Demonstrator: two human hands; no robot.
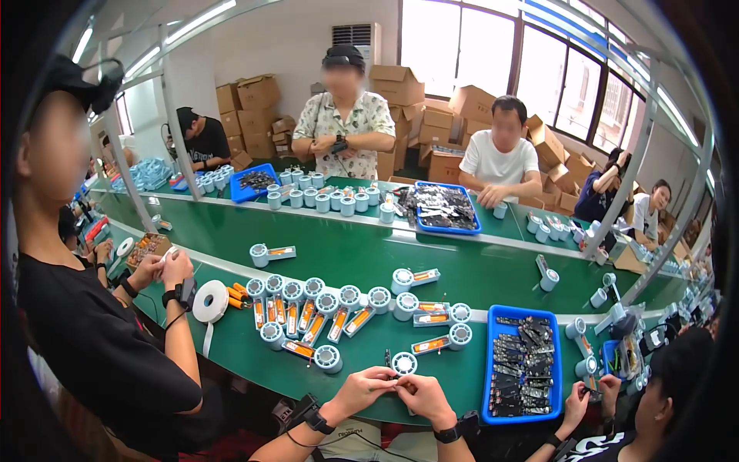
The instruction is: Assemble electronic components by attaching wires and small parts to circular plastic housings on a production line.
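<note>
Pale-blue fan unit (404, 363) sits just beyond the person's hands (423, 397).

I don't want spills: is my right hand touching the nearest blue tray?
Apart: the head view shows green tabletop between your right hand and that tray.

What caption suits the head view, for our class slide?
A person's left hand and right hand meet near a round fan at a green table, left of a blue tray of dark parts.

Bright, even light; windows (543, 65) overexposed; overhead tubes (202, 21) lit; straight edges bend toward black rim.
</note>
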